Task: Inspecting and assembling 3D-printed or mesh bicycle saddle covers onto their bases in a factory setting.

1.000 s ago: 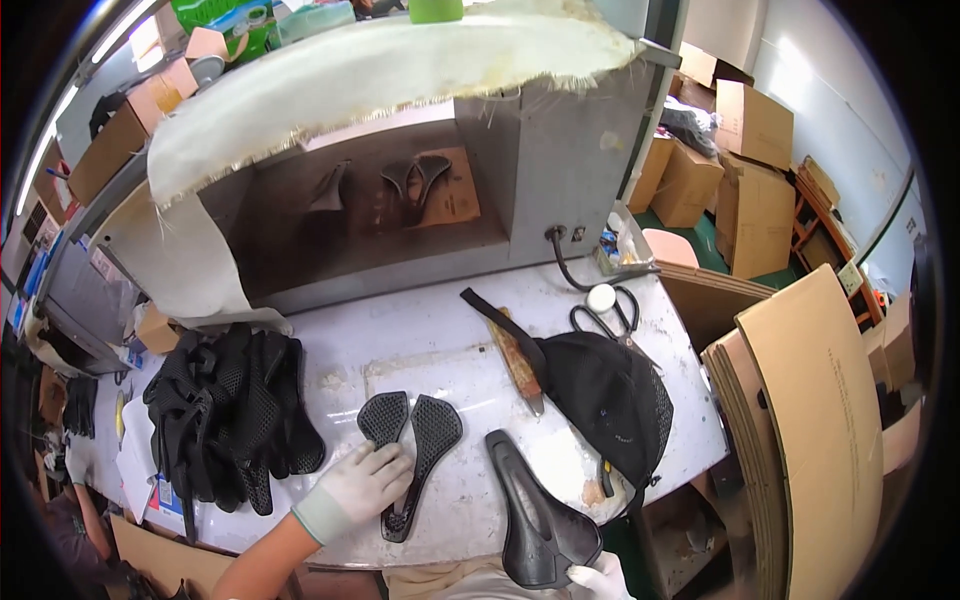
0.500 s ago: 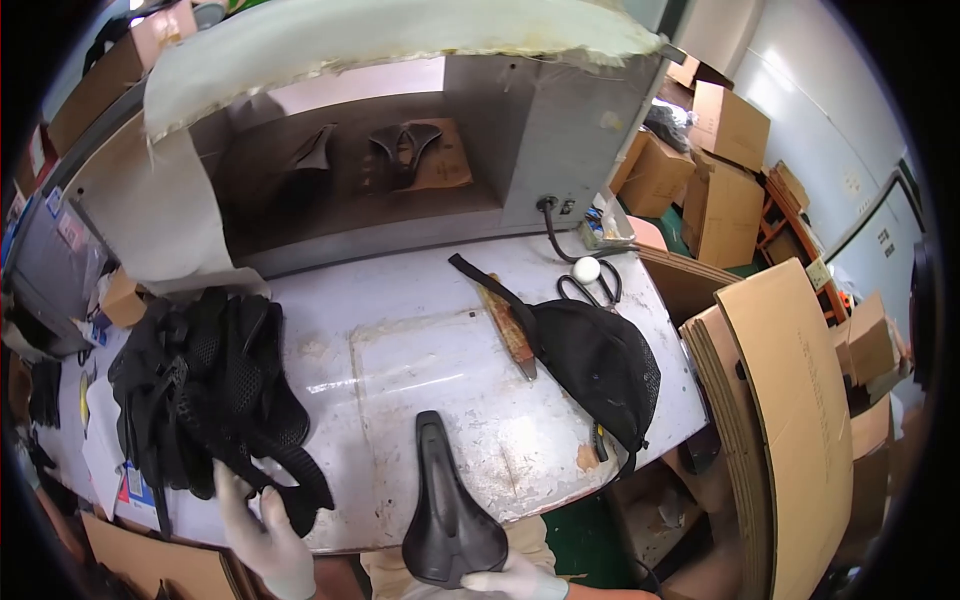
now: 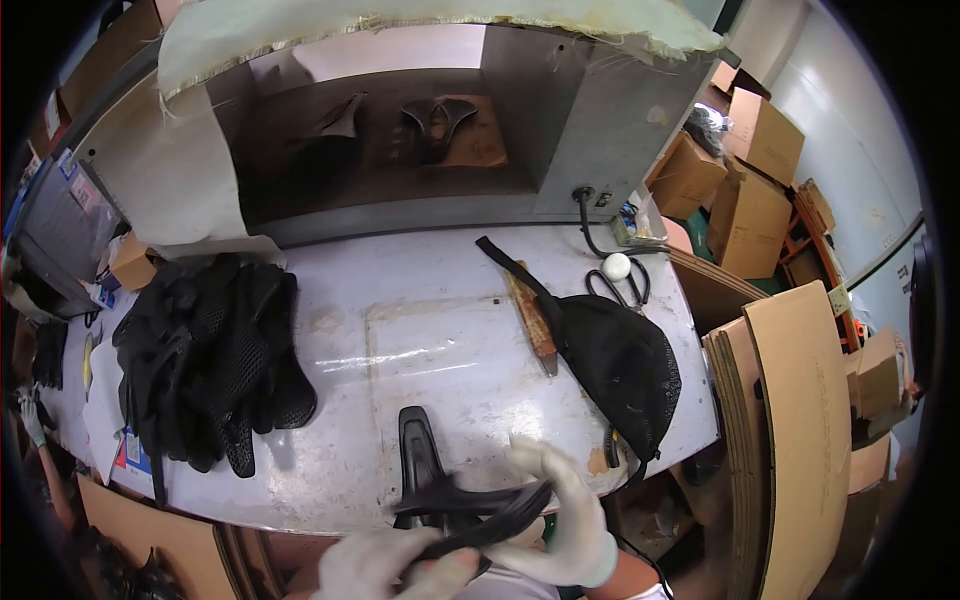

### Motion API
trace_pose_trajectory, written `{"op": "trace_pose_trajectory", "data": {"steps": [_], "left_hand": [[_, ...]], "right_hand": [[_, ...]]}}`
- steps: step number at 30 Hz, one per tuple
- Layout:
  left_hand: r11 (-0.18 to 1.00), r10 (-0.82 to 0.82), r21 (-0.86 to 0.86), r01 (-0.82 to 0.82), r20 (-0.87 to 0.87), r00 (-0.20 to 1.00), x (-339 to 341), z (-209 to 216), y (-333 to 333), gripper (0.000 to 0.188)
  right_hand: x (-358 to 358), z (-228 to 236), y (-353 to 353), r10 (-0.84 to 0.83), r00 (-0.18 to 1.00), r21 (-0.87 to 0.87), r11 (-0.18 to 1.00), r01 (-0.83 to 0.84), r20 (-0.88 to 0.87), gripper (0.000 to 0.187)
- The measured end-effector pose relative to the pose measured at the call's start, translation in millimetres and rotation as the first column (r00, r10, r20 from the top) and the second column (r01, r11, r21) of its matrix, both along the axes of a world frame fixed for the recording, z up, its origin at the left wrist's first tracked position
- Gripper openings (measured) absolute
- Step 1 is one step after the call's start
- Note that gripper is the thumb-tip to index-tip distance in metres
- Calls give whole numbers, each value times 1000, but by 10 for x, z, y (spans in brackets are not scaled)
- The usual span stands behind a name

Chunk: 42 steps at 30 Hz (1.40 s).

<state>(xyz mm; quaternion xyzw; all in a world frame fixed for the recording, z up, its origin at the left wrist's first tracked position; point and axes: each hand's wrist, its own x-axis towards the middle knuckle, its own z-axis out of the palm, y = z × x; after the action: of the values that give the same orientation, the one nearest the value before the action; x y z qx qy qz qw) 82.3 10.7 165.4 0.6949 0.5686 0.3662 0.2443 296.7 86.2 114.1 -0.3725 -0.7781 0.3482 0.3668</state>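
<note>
Near the table's front edge, both gloved hands work at a black fabric piece that looks like a mesh cover; motion blurs it. My left hand has its fingers closed on the fabric's near left end. With curled fingers, my right hand holds the other end. Under the fabric lies a black bicycle saddle, its narrow nose pointing away from me and its wide rear hidden by fabric and hands. To the left is a heap of black mesh pieces. Another black fabric piece lies at the right.
A grey open-fronted box with a cloth flap stands at the back, a dark saddle inside. A worn blade-like tool and black scissors lie on the table. Cardboard sheets stand right; another person's hand shows far left.
My left hand has come from the heap to the saddle, bringing a black fabric piece. My right hand has moved from the saddle's rear onto that fabric. The view has shifted slightly.
</note>
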Motion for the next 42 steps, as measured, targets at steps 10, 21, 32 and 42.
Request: {"op": "trace_pose_trajectory", "data": {"steps": [10,21,32,42], "left_hand": [[959,76,-241,-152,-296,952,-330,-746,51,65],[938,73,-323,-123,-164,984,-427,-1134,183,62],[944,39,-317,-91,-165,985,-495,-1210,254,62],[967,32,-251,-42,-43,999,-443,-1180,174,58]], "right_hand": [[-381,-221,46,137,803,-7,987,-163,580,55],[-462,-611,167,227,796,-134,974,-183,561,60],[-524,-646,253,252,840,-149,967,-205,480,61],[-435,-605,208,362,846,-310,917,-250,392,61]]}}
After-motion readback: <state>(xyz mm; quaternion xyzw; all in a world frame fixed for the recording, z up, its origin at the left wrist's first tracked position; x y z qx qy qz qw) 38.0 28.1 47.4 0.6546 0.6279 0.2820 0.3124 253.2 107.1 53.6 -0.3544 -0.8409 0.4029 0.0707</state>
